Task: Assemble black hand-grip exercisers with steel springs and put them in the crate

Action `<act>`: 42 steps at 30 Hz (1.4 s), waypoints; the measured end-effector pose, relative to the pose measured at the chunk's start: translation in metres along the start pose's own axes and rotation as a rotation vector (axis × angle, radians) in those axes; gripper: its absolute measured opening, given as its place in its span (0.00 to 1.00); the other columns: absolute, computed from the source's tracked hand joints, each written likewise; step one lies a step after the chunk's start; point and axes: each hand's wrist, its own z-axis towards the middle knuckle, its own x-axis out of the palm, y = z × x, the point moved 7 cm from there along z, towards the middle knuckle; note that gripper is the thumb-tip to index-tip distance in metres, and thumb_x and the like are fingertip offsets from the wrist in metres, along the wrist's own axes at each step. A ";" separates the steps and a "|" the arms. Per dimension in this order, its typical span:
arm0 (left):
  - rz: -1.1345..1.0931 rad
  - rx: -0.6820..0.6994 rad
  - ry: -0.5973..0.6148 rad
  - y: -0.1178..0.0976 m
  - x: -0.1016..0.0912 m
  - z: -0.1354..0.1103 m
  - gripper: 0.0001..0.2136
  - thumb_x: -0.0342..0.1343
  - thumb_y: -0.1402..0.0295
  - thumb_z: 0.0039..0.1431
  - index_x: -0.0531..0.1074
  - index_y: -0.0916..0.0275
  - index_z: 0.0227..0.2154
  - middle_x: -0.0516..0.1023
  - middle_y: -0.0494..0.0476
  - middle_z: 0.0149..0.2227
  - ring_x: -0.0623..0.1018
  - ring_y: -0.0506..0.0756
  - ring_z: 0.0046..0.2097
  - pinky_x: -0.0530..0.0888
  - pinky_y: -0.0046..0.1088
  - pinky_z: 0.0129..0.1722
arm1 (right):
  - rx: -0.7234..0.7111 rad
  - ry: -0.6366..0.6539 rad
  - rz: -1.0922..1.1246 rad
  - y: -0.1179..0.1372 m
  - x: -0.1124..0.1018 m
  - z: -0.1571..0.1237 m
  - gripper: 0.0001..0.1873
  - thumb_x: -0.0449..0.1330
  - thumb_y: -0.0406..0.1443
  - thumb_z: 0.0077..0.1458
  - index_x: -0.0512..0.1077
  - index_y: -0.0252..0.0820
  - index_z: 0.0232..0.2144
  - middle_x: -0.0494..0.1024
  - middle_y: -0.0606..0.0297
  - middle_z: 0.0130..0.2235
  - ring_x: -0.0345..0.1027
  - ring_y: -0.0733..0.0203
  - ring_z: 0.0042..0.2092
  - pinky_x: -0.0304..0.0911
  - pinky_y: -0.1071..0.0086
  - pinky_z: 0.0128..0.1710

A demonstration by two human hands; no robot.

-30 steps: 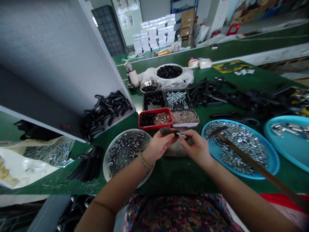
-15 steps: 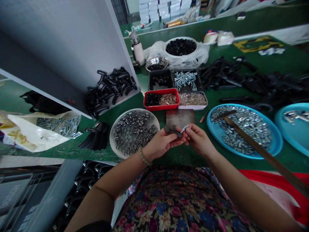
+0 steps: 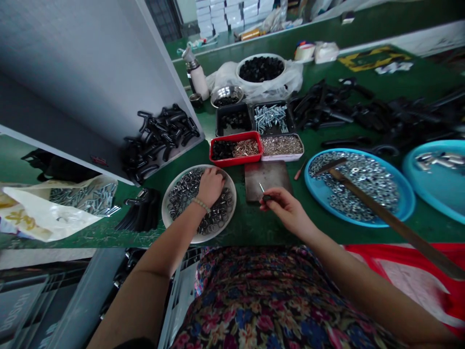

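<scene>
— Two hands, well apart: left hand (image 3: pixel 210 186) down on the steel rings (image 3: pixel 185 191) in a white bowl (image 3: pixel 232 206), right hand (image 3: pixel 285 208) out over a dark steel plate (image 3: pixel 267 182)?

— Right. Left fingers (image 3: pixel 214 177) curled against the heap, with no single ring clearly picked out from this view. Right thumb and fingertips (image 3: pixel 271 203) pinched on a small dark-ended screw (image 3: pixel 265 196), its thin silver shank angled up and away, just off the plate's lower edge.

— Which step, at a guess?

— Probably piece-by-piece assembly, judging by the layout: screw in one hand, parts sorted all around. Hex nuts (image 3: pixel 356 189) in a blue tray (image 3: pixel 413 203) on the right, under a wooden-handled hammer (image 3: pixel 378 211).

— And the next move, what would it call for?

— Likely one ring out of the bowl, then both hands together over the plate, ring onto screw. Only a judgement, though. No ring visibly gripped by the left hand so far.

— Anything closer by?

— A red tray (image 3: pixel 236 160) of black pieces and brass-coloured bits, just beyond the plate.
</scene>
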 end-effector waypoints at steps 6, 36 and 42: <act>-0.471 -0.098 0.127 -0.022 0.002 -0.006 0.11 0.53 0.63 0.59 0.74 0.66 0.37 0.78 0.61 0.42 0.75 0.58 0.45 0.69 0.35 0.51 | -0.303 0.177 -0.387 0.029 0.005 -0.017 0.13 0.52 0.30 0.58 0.70 0.46 0.44 0.78 0.62 0.40 0.74 0.62 0.40 0.70 0.67 0.42; -1.534 -0.107 0.733 -0.256 0.082 0.041 0.06 0.59 0.76 0.53 0.74 0.67 0.36 0.78 0.54 0.33 0.78 0.49 0.35 0.74 0.26 0.44 | -0.075 -0.313 -0.071 0.001 -0.151 -0.078 0.11 0.56 0.36 0.60 0.69 0.46 0.45 0.79 0.64 0.37 0.77 0.61 0.38 0.72 0.65 0.41; -1.704 -0.318 0.880 -0.214 0.072 0.020 0.11 0.66 0.76 0.47 0.76 0.67 0.36 0.79 0.53 0.31 0.78 0.46 0.31 0.75 0.19 0.37 | -0.045 -0.040 -0.274 0.020 -0.126 -0.058 0.13 0.53 0.35 0.60 0.69 0.45 0.47 0.79 0.62 0.39 0.75 0.60 0.40 0.71 0.64 0.42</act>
